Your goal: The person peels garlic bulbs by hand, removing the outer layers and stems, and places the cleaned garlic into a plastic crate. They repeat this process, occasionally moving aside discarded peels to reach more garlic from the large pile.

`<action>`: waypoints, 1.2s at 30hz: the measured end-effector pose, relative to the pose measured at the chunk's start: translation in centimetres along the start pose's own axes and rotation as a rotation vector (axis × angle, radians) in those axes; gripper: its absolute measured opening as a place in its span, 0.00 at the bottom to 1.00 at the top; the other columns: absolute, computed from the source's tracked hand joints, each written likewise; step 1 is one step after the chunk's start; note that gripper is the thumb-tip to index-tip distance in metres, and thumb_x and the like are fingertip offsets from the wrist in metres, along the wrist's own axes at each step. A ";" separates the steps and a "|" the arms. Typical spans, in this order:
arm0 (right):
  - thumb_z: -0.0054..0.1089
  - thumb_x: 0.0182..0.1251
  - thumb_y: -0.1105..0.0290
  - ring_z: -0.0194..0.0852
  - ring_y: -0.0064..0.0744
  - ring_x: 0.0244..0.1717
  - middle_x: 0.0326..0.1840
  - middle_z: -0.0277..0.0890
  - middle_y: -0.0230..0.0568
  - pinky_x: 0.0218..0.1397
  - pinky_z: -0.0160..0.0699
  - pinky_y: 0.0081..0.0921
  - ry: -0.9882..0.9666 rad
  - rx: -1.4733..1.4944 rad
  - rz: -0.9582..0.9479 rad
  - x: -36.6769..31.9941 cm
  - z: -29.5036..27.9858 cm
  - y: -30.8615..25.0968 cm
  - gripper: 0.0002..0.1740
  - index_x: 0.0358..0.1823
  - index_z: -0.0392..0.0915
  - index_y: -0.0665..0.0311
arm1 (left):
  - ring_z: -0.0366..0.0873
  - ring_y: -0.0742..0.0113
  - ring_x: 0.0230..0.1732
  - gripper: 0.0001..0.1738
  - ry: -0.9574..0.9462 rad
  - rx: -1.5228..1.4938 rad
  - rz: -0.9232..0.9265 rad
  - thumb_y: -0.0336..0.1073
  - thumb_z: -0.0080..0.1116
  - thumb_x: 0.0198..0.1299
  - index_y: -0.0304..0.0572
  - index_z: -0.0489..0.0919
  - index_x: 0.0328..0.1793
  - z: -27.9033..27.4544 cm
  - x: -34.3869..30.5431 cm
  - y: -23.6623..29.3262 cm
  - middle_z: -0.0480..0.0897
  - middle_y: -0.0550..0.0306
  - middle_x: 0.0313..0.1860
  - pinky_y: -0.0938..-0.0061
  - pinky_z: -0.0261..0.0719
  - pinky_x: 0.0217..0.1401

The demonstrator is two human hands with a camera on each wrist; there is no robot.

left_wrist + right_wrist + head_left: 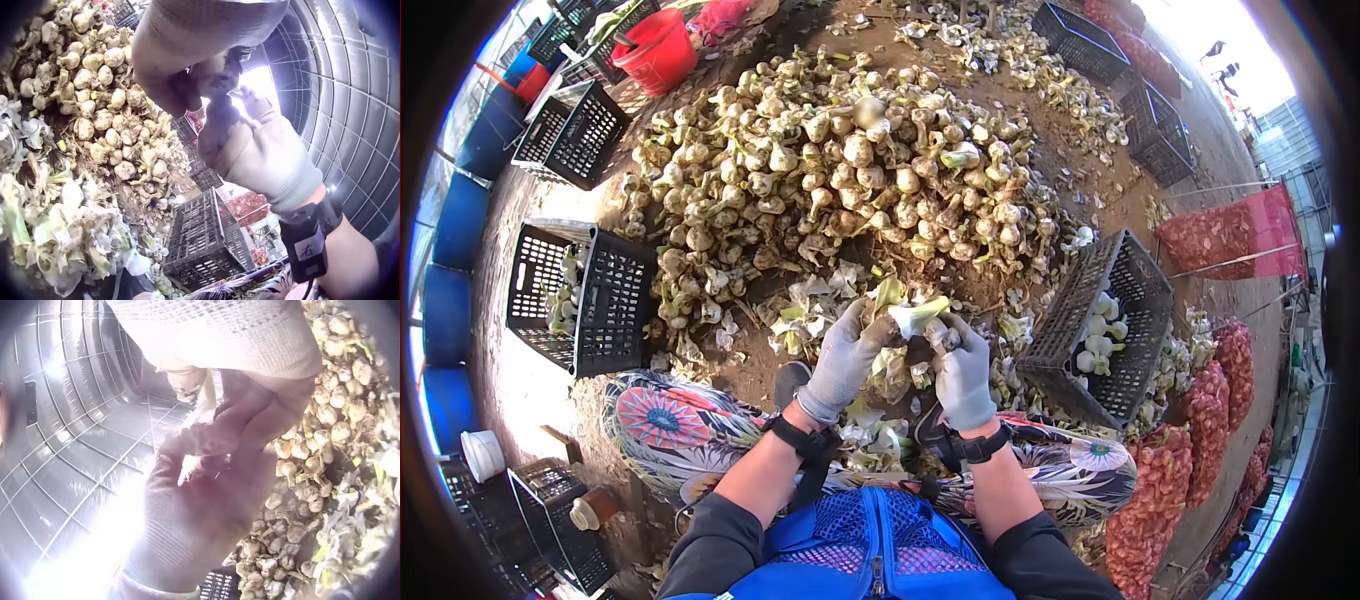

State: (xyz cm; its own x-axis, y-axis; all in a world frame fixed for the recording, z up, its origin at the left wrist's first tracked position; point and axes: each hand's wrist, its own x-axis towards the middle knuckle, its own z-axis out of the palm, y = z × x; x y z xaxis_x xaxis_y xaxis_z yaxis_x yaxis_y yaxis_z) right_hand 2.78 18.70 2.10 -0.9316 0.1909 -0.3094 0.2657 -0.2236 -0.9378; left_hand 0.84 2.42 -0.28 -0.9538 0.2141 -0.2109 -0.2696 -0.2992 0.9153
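Both hands wear pale knit gloves with soiled fingers and meet in front of the knees. Between them is a garlic bulb [916, 317] with a white, yellow-green outer leaf hanging loose. My left hand [847, 352] pinches it from the left, fingertips and thumb together. From the other side my right hand [963, 372] grips it with curled fingers and thumb. The fingers cover much of the bulb in both wrist views, where the left hand [194, 512] and right hand [262, 153] face each other. Just beyond lies a big heap of unpeeled garlic bulbs [858, 150].
A black crate [1055, 345] with peeled white bulbs [1103, 335] stands at the right. Another black crate [615, 305] holds a few at the left. Stripped leaves [75, 231] litter the ground around the feet. Red net sacks [1150, 505] line the right side; a red bucket [656, 55] stands back left.
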 end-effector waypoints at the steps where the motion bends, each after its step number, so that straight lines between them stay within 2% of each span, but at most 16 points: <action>1: 0.61 0.70 0.73 0.76 0.14 0.35 0.37 0.84 0.32 0.35 0.73 0.13 -0.049 0.088 0.111 0.0 0.1 -0.7 0.12 0.50 0.84 0.71 | 0.80 0.75 0.45 0.23 0.000 0.000 -0.002 0.44 0.57 0.72 0.34 0.72 0.64 0.2 -0.1 -0.1 0.82 0.58 0.50 0.77 0.80 0.49; 7: 0.58 0.67 0.79 0.81 0.18 0.38 0.41 0.85 0.33 0.39 0.78 0.17 -0.214 -0.079 0.029 0.8 -1.5 0.3 0.13 0.51 0.84 0.70 | 0.82 0.73 0.40 0.21 -0.053 -0.138 -0.133 0.50 0.49 0.75 0.39 0.75 0.58 -0.5 -0.3 -0.1 0.83 0.59 0.43 0.75 0.82 0.43; 9: 0.58 0.61 0.82 0.82 0.22 0.37 0.41 0.86 0.35 0.40 0.79 0.18 -0.211 -0.205 -0.087 1.3 -1.6 0.7 0.13 0.46 0.86 0.67 | 0.83 0.70 0.38 0.23 -0.153 -0.405 -0.370 0.53 0.44 0.76 0.41 0.76 0.54 -1.1 -0.4 0.8 0.84 0.58 0.41 0.76 0.82 0.37; 12: 0.61 0.49 0.84 0.84 0.37 0.36 0.36 0.84 0.44 0.42 0.79 0.24 -0.248 -0.645 -0.616 1.7 -1.5 -0.1 0.20 0.44 0.87 0.61 | 0.83 0.67 0.32 0.24 -0.204 -0.419 -0.623 0.55 0.45 0.75 0.41 0.77 0.53 -0.6 -0.3 0.9 0.85 0.56 0.38 0.76 0.79 0.29; 13: 0.68 0.47 0.81 0.82 0.38 0.47 0.42 0.84 0.41 0.51 0.78 0.27 -0.298 -0.821 -0.659 1.5 -1.9 -1.3 0.20 0.46 0.86 0.62 | 0.82 0.67 0.29 0.25 -0.237 -0.394 -0.712 0.56 0.45 0.75 0.40 0.78 0.53 -0.2 -0.5 0.7 0.85 0.55 0.36 0.76 0.78 0.28; 15: 0.71 0.47 0.79 0.81 0.34 0.51 0.49 0.82 0.39 0.54 0.78 0.28 -0.390 -0.787 -0.741 2.4 -2.2 -0.1 0.26 0.52 0.84 0.61 | 0.82 0.66 0.28 0.27 -0.367 -0.435 -0.737 0.58 0.44 0.75 0.40 0.78 0.53 0.2 -1.1 1.3 0.85 0.54 0.37 0.75 0.78 0.27; 16: 0.71 0.47 0.79 0.81 0.34 0.51 0.49 0.82 0.39 0.54 0.78 0.28 -0.388 -0.786 -0.738 2.1 -2.2 -0.2 0.26 0.52 0.84 0.61 | 0.83 0.66 0.31 0.29 -0.347 -0.477 -0.713 0.60 0.44 0.74 0.40 0.77 0.54 0.5 -1.4 1.6 0.85 0.54 0.39 0.75 0.78 0.27; 19: 0.74 0.56 0.74 0.77 0.29 0.55 0.66 0.70 0.39 0.57 0.81 0.26 -0.294 -0.289 -0.186 2.3 -2.8 1.1 0.36 0.69 0.71 0.62 | 0.82 0.67 0.37 0.32 -0.336 -0.476 -0.632 0.63 0.43 0.73 0.40 0.75 0.58 -0.2 -1.4 0.4 0.83 0.54 0.43 0.75 0.78 0.31; 21: 0.68 0.63 0.73 0.70 0.31 0.66 0.71 0.67 0.38 0.67 0.69 0.24 -0.426 0.089 -0.069 1.0 -4.0 2.3 0.30 0.67 0.73 0.65 | 0.81 0.67 0.38 0.31 -0.256 -0.339 -0.434 0.62 0.42 0.75 0.40 0.73 0.61 -0.8 -1.3 -0.2 0.83 0.55 0.42 0.73 0.79 0.37; 22: 0.69 0.65 0.69 0.71 0.27 0.64 0.73 0.64 0.38 0.64 0.71 0.23 -0.442 -0.118 -0.104 0.4 -3.3 1.4 0.32 0.69 0.70 0.70 | 0.81 0.68 0.41 0.28 -0.245 -0.461 -0.356 0.56 0.40 0.77 0.39 0.74 0.63 -0.6 -1.5 -0.3 0.83 0.58 0.44 0.70 0.80 0.45; 26: 0.67 0.66 0.72 0.80 0.25 0.46 0.57 0.79 0.43 0.54 0.78 0.25 -0.299 0.239 -0.013 0.0 -1.8 2.3 0.26 0.63 0.73 0.73 | 0.82 0.74 0.46 0.20 0.214 -0.286 -0.302 0.45 0.48 0.77 0.36 0.78 0.58 1.2 -0.6 0.3 0.84 0.58 0.50 0.74 0.81 0.51; 28: 0.63 0.69 0.72 0.81 0.29 0.39 0.44 0.83 0.43 0.49 0.81 0.29 -0.169 0.390 0.011 1.1 -2.5 3.3 0.19 0.58 0.77 0.73 | 0.82 0.75 0.44 0.19 0.203 -0.237 -0.165 0.44 0.52 0.75 0.35 0.79 0.58 1.0 -0.6 0.9 0.85 0.60 0.45 0.77 0.80 0.48; 29: 0.61 0.72 0.67 0.81 0.35 0.48 0.49 0.81 0.45 0.58 0.81 0.33 -0.292 0.557 0.030 1.2 -3.6 3.3 0.19 0.56 0.75 0.76 | 0.82 0.76 0.43 0.18 0.191 -0.188 -0.030 0.43 0.56 0.73 0.34 0.80 0.57 0.9 -0.7 1.2 0.85 0.62 0.41 0.80 0.79 0.45; 32: 0.53 0.76 0.65 0.82 0.41 0.48 0.48 0.81 0.45 0.57 0.83 0.45 0.017 0.451 0.106 3.3 -6.6 5.5 0.19 0.59 0.75 0.72 | 0.82 0.76 0.39 0.18 -0.036 -0.048 -0.088 0.42 0.54 0.74 0.33 0.81 0.55 0.4 -1.7 3.2 0.86 0.59 0.39 0.79 0.79 0.46; 35: 0.52 0.77 0.66 0.82 0.40 0.49 0.49 0.81 0.45 0.58 0.82 0.43 -0.036 0.645 0.104 3.4 -7.1 4.8 0.17 0.59 0.75 0.70 | 0.84 0.70 0.41 0.21 -0.263 0.009 -0.156 0.44 0.56 0.72 0.31 0.78 0.58 0.1 -1.6 3.1 0.87 0.53 0.41 0.74 0.80 0.49; 36: 0.55 0.75 0.67 0.82 0.39 0.49 0.49 0.81 0.44 0.57 0.83 0.40 0.003 0.599 0.122 3.3 -6.7 4.3 0.16 0.57 0.76 0.69 | 0.83 0.64 0.45 0.21 -0.192 0.593 -0.030 0.43 0.58 0.70 0.35 0.77 0.61 -0.4 -1.4 2.7 0.85 0.50 0.44 0.72 0.79 0.51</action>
State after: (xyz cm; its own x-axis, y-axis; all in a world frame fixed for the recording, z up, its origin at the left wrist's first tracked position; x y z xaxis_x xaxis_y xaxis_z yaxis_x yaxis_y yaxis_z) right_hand 2.54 24.79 -3.97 -0.9024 0.1325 -0.4101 0.1837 -0.7424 -0.6442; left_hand 1.37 1.00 2.31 -0.8913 0.3940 -0.2242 -0.1234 0.2651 0.9563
